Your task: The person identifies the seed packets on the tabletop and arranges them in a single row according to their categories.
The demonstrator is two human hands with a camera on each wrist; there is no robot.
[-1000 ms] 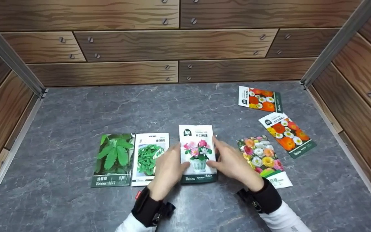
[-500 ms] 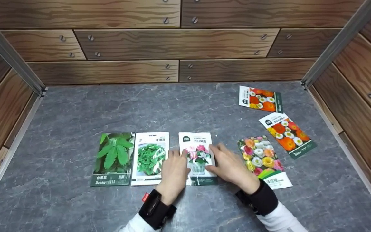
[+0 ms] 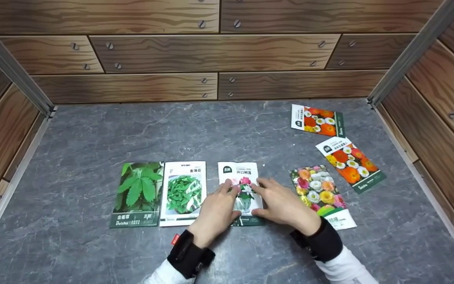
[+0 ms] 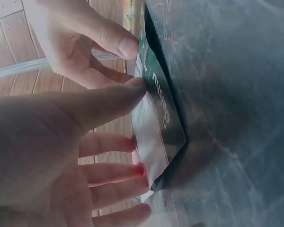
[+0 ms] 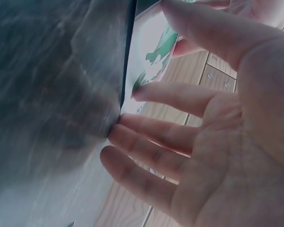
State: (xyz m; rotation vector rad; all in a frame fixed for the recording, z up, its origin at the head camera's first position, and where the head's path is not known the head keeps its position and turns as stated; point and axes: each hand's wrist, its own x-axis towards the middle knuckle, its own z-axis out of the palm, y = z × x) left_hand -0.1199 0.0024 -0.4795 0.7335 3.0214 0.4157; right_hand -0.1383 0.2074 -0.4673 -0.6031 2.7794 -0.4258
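Note:
A white seed packet [image 3: 244,202] printed with pink flowers in a pot lies in front of me. My left hand [image 3: 217,211] rests on its left part, fingertips on the printed face. On the packet's right side, my right hand [image 3: 286,203] touches with thumb and fingertips. In the left wrist view, the thumb [image 4: 109,101] lies on the packet's dark green bottom band [image 4: 162,101], and the other fingers extend along its side. The right wrist view has the right fingers [image 5: 156,146] stretched out, their tips at the packet's edge. Both hands cover parts of the picture.
Left of the hands lie a green-leaf packet [image 3: 138,197] and a white herb packet [image 3: 183,193], side by side. At right are a mixed-flower packet [image 3: 317,187] and two orange-flower packets [image 3: 351,163], slanted. Wood-patterned walls [image 3: 156,86] border the grey marbled tabletop [image 3: 172,134].
The pink-flower packet has come down and slightly toward me, its top now level with the two left packets. My left hand has shifted from its left edge onto its face.

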